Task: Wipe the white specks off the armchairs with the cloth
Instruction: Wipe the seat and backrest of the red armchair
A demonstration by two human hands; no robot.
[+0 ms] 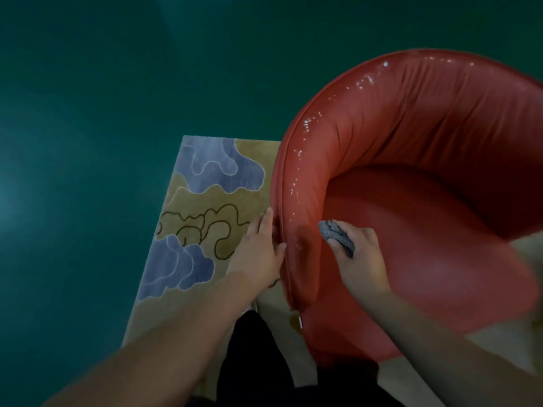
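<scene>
Right hand grips the balled grey cloth at the red armchair rim; left hand, fingers straight, steadies its outer edge. Specks farther along risk being missed.

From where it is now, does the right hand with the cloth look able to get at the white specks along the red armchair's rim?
Probably yes: the right hand grips the grey cloth beside the rim, nothing blocking the white specks.
</scene>
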